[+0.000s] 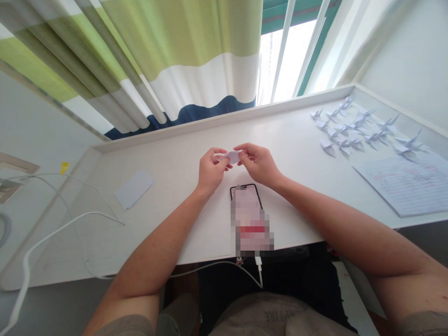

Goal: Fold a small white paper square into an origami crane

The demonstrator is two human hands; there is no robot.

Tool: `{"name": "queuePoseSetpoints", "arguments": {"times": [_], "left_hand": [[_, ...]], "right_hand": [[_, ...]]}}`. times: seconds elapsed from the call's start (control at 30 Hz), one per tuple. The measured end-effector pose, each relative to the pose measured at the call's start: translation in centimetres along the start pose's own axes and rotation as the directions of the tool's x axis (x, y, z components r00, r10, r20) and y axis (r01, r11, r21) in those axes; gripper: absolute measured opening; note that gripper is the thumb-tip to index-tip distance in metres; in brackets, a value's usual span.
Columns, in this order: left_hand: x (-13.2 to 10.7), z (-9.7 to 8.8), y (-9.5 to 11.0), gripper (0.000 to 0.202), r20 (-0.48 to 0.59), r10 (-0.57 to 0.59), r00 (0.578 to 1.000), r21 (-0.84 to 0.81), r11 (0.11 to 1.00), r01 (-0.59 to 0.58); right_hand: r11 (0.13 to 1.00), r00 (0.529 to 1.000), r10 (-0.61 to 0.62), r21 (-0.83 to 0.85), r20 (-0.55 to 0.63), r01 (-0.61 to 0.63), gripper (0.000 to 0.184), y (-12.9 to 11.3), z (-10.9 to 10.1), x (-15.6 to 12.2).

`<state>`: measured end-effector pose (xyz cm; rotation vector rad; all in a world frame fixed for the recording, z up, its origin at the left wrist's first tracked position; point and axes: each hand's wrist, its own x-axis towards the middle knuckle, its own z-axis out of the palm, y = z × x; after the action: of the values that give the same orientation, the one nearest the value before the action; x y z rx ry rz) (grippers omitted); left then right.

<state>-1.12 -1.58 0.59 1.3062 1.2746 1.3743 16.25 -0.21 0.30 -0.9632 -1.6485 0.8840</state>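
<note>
Your white desk carries a phone near its front edge, white paper slips and part of a white cable to your left, and folded paper cranes beyond a written sheet to your right

A piece of paper is held between the left hand and the right hand, above the middle of the bench. Nearer the wearer, a phone is placed on the bench, between the forearms. To the left, loose slips are laid on the bench, and a cable is strung over its left end. In the far right corner, paper cranes are grouped; before them, a written sheet is set. Behind the bench, a curtain is hung, with a window seen to its right.
</note>
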Motion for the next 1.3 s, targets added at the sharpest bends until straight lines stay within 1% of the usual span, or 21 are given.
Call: {"name": "queuePoseSetpoints", "arguments": {"times": [0.1,0.2,0.33,0.53,0.63,0.77,0.87,1.0,1.1,1.2,1.3], "left_hand": [[0.1,-0.1,-0.1,0.010,0.031,-0.045,0.999,-0.092,0.995,0.047],[0.2,-0.1,-0.2,0.011,0.055,-0.043,0.998,-0.123,0.991,0.050],[0.0,-0.2,-0.2,0.015,0.087,0.028,0.996,-0.087,0.996,-0.021],[-0.4,-0.3,0.0,0.034,0.154,0.156,0.976,0.008,0.987,-0.159],[-0.4,-0.5,0.1,0.040,0.175,0.175,0.969,0.027,0.983,-0.182],[-0.3,-0.6,0.1,0.043,0.178,0.196,0.964,-0.008,0.980,-0.197],[-0.3,-0.6,0.1,0.041,0.172,0.193,0.966,-0.020,0.981,-0.193],[-0.3,-0.5,0.2,0.034,0.152,0.158,0.976,-0.021,0.987,-0.157],[-0.3,-0.5,0.2,0.028,0.147,0.142,0.979,-0.039,0.990,-0.138],[-0.3,-0.5,0.2,0.025,0.163,0.126,0.979,-0.074,0.991,-0.115],[-0.2,-0.6,0.3,0.027,0.170,0.108,0.980,-0.100,0.991,-0.092]], "right_hand": [[0.995,0.999,0.041,0.092,-0.002,-0.041,0.019,0.3,-0.1,0.1],[0.990,0.998,0.059,0.130,0.009,-0.060,0.020,0.4,-0.2,0.3],[0.982,0.996,0.090,0.166,-0.001,-0.089,0.020,0.4,-0.3,0.6],[0.952,0.982,0.187,0.251,-0.032,-0.174,0.013,0.6,-0.8,0.9],[0.931,0.972,0.229,0.301,-0.041,-0.207,0.012,0.6,-0.9,1.1],[0.911,0.967,0.254,0.341,-0.026,-0.230,0.010,0.6,-0.9,1.2],[0.923,0.973,0.229,0.323,-0.019,-0.211,0.008,0.7,-0.8,1.1],[0.966,0.991,0.130,0.228,-0.037,-0.119,0.013,0.8,-0.7,0.9],[0.981,0.995,0.073,0.187,-0.063,-0.060,0.016,0.6,-0.6,0.8],[0.986,0.996,0.039,0.162,-0.074,-0.026,0.016,0.5,-0.6,0.6],[0.988,0.997,0.024,0.154,-0.071,-0.012,0.016,0.5,-0.6,0.5]]}}
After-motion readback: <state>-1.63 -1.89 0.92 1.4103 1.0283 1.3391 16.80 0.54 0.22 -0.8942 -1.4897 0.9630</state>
